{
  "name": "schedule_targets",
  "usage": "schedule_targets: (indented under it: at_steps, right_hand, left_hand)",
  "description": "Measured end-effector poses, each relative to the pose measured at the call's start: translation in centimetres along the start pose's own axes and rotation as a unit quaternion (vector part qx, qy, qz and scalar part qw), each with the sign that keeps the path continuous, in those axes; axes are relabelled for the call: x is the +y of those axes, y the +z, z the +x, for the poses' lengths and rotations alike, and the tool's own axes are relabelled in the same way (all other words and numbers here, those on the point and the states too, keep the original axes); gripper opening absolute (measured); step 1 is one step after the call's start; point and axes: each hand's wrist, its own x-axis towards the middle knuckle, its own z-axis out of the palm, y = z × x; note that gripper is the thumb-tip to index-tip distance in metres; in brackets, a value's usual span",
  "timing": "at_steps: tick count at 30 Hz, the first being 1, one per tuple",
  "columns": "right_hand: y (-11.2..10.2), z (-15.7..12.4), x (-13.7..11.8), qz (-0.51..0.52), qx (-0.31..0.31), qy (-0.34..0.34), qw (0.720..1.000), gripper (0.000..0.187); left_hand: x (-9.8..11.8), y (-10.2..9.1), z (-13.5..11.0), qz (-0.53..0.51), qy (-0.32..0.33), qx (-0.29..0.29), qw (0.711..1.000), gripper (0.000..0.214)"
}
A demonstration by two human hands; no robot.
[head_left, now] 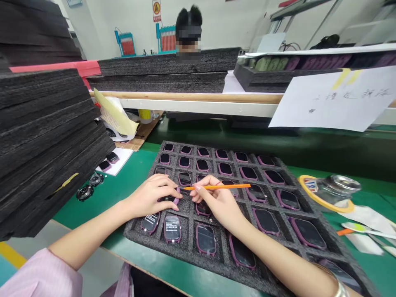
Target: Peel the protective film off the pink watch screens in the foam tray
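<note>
My left hand [157,194] has its fingers curled round a purple-framed smartwatch [176,199], over a pocket at the left of the dark foam tray [188,243]. Between thumb and fingers, my right hand [213,198] pinches a thin orange stick [229,187]. Its narrow end points left, close to the held watch. More purple watches with dark screens sit in the tray's pockets around both hands. Near the front left, one watch [172,228] shows white text on its screen, and so does its neighbour [150,222]. My hands and right forearm cover part of the tray.
A tall stack of black foam sheets [40,148] stands at the left, beside round black watch parts [85,192]. A glass jar with a metal lid [342,185] and a yellow ring [305,187] are at the right. Beyond the shelf edge [198,105], a person's head [188,27] shows.
</note>
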Motion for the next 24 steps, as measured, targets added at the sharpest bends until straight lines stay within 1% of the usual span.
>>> schedule_targets:
  at_steps: [2, 4, 6, 10, 19, 24]
  right_hand:
    - [0.1, -0.1, 0.0, -0.012, -0.014, 0.003, 1.000, 0.050]
    - [0.2, -0.2, 0.0, -0.025, -0.024, 0.004, 0.999, 0.048]
    - [0.3, -0.2, 0.1, -0.037, -0.033, 0.004, 0.999, 0.045]
    - [0.3, -0.3, 0.3, -0.055, -0.046, 0.005, 0.997, 0.041]
    - [0.1, -0.1, 0.3, -0.057, -0.059, -0.006, 0.997, 0.030]
    - [1.1, 0.1, 0.4, -0.036, -0.044, -0.021, 0.998, 0.019]
  left_hand:
    - [0.0, 0.1, -0.1, 0.003, -0.005, 0.008, 1.000, 0.026]
    - [0.2, 0.1, -0.1, -0.004, -0.016, -0.001, 1.000, 0.028]
    - [0.4, 0.1, 0.0, -0.023, -0.039, -0.009, 0.999, 0.035]
    - [0.5, 0.1, 0.1, -0.045, -0.093, -0.004, 0.995, 0.051]
    - [0.5, 0.2, 0.0, -0.047, -0.106, -0.001, 0.993, 0.049]
    - [-0.1, 0.1, -0.5, -0.009, -0.097, -0.011, 0.995, 0.041]
